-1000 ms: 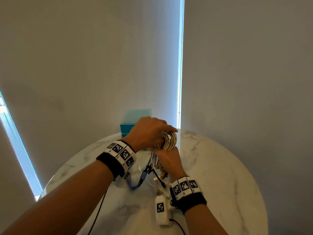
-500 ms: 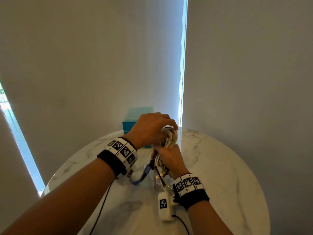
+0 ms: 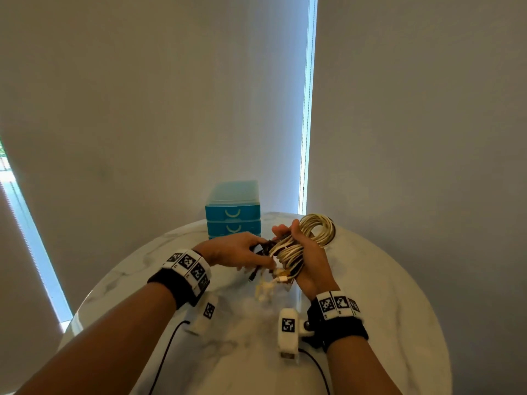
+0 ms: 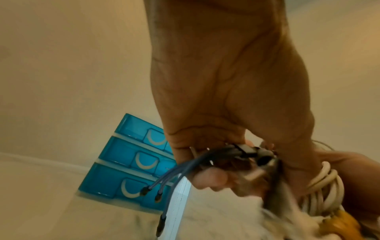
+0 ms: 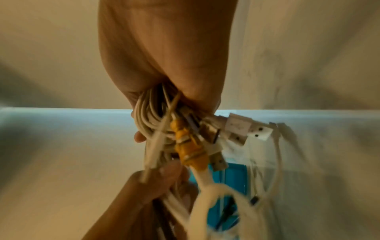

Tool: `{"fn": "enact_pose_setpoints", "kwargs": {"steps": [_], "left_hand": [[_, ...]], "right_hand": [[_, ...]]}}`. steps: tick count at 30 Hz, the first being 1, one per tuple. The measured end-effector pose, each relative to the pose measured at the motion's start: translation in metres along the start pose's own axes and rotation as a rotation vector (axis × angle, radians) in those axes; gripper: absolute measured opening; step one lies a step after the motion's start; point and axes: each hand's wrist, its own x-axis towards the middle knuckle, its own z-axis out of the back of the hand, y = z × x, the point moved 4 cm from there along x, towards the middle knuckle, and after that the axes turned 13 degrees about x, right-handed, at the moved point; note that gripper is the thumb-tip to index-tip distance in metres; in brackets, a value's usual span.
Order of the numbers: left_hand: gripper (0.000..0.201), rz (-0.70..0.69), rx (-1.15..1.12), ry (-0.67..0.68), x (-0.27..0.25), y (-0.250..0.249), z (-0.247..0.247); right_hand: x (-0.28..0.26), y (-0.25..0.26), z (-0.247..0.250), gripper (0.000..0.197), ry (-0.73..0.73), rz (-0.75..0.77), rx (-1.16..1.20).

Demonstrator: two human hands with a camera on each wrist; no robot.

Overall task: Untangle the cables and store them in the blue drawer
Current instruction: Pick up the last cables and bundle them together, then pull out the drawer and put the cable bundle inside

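Right hand [image 3: 306,259]: raised over the desk, fingers and thumb wrapped around the cream coil [image 3: 309,236]; the coil's loop rises past the fingertips, away from the person.
Right hand, wrist view [image 5: 164,53]: the same bundle [image 5: 148,116] is clamped in the fist; a yellow plug [image 5: 189,149] and white USB plugs [image 5: 244,128] hang out below it.
Left hand [image 3: 233,250]: just left of the right hand, touching the bundle, fingers curled on dark cables [image 3: 263,248] that lead into the coil.
Left hand, wrist view [image 4: 222,84]: fingers pinch a dark plug [image 4: 246,151]; thin blue-grey leads [image 4: 174,173] with small dark tips trail down from the grip, and a flat white ribbon [image 4: 177,203] hangs beside them.
Loose ends: white and yellow connectors [image 3: 278,279] dangle under both hands, blurred; I cannot tell whether they touch the desk.
Tangle: dark and cream cables are crossed together between the two hands.
Drawer unit [image 3: 233,213]: blue, three drawers stacked, all closed, each with a pale curved handle; it stands beyond the left hand at the far edge of the desk, against the wall, apart from the cables.
Desk [image 3: 385,295]: round, white marble-patterned top, under both hands.
Wrists: black bands with black-and-white markers [image 3: 188,263] on both; a white camera [image 3: 288,332] sits under the right wrist, with a black lead running from it towards the person.
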Motion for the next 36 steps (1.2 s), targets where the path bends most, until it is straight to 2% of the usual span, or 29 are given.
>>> {"fn": "enact_pose_setpoints", "kwargs": {"steps": [3,7,9,12,15,18,20,22,25,28,31,34,36], "left_hand": [[0.026,0.028,-0.076,-0.046,0.002,0.01,-0.002],[0.026,-0.007,-0.448,0.0,0.0,0.006,-0.01],[0.026,-0.001,-0.48,-0.003,-0.001,0.001,-0.008],[0.046,0.074,-0.292,-0.073,0.003,-0.007,0.0],[0.056,0.088,0.126,-0.233,0.004,-0.014,0.008],[0.06,0.06,0.475,-0.307,0.004,-0.021,0.005],[0.057,0.018,0.502,-0.348,0.005,-0.026,-0.001],[0.054,-0.017,0.43,-0.408,0.004,-0.031,-0.003],[0.041,-0.076,0.386,-0.491,0.002,-0.038,-0.002],[0.041,-0.113,0.478,-0.558,0.003,-0.039,0.003],[0.058,-0.139,0.456,-0.609,0.005,-0.031,0.015],[0.068,-0.142,0.308,-0.492,0.001,-0.027,0.029],[0.067,-0.106,0.247,-0.432,-0.003,-0.025,0.04]], "right_hand": [[0.0,0.0,-0.001,0.056,0.005,0.014,-0.08],[-0.002,0.004,-0.002,0.043,-0.028,0.093,-0.111],[-0.001,0.004,0.001,0.041,-0.065,0.121,-0.1],[0.0,0.005,0.005,0.037,-0.18,0.121,-0.034],[-0.002,0.007,0.01,0.035,-0.289,0.15,-0.073],[-0.003,0.011,0.016,0.036,-0.416,0.225,-0.12],[-0.003,0.014,0.019,0.038,-0.47,0.26,-0.156],[-0.003,0.016,0.022,0.039,-0.508,0.297,-0.179],[-0.003,0.02,0.027,0.036,-0.55,0.368,-0.288],[-0.003,0.02,0.022,0.045,-0.474,0.411,-0.489],[-0.007,0.012,0.008,0.068,-0.252,0.279,-0.642],[-0.007,0.0,0.002,0.087,-0.067,0.124,-0.664],[-0.006,-0.008,-0.002,0.1,0.027,0.081,-0.668]]}}
